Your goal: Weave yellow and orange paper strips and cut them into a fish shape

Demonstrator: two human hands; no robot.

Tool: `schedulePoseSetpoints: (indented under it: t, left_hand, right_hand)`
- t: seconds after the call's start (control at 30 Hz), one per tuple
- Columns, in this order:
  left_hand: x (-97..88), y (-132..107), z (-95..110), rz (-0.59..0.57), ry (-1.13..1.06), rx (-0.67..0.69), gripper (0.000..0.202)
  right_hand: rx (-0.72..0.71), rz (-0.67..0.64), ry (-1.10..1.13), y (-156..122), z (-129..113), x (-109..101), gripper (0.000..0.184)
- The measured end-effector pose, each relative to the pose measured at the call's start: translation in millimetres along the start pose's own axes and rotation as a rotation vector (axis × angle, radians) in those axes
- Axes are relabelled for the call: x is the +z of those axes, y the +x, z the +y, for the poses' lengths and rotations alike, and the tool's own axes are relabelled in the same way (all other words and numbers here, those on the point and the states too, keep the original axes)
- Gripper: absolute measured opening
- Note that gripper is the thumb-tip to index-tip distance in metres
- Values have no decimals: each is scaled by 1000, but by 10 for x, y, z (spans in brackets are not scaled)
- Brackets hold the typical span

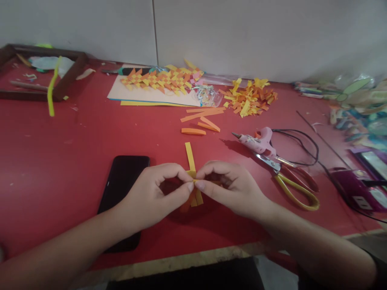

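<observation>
Between my two hands is a small piece of folded yellow and orange paper strips (190,155), with one yellow strip sticking up away from me and shorter ends hanging below. My left hand (161,187) pinches it from the left, thumb and forefinger together. From the right, my right hand (225,187) pinches it the same way, and the fingertips of both hands almost meet. My fingers hide the middle of the folds. Beyond my hands lie several loose orange strips (193,131) on the red table (75,161).
A black phone (121,181) lies beside my left wrist. To the right are a pink glue gun (263,143), scissors (298,193) and a purple box-like object (356,189). Woven paper pieces (163,80), a paper-strip heap (249,96) and a brown frame (69,72) sit toward the wall.
</observation>
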State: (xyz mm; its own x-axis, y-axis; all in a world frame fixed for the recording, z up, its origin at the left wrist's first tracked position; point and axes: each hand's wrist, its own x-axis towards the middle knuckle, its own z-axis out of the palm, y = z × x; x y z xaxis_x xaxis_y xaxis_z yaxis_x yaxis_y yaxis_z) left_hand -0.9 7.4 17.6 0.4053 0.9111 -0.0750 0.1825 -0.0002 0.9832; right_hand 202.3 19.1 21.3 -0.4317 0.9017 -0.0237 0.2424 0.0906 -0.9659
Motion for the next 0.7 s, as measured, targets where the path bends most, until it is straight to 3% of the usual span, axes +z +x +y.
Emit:
schedulePoseSetpoints:
  t: [0.17,0.37,0.57,0.7]
  left_hand:
    - [18,3,-14,20,-21,-41,18]
    - [12,23,27,8,-95,-43,19]
    - [10,37,34,19,-316,-67,5]
    - [14,44,17,1,-417,-116,10]
  right_hand:
    - [1,6,3,8,-28,-2,14]
    - [94,-21,220,41,-9,-25,18]
    - [179,-9,447,67,30,-34,18]
    - [212,23,515,68,50,-26,18]
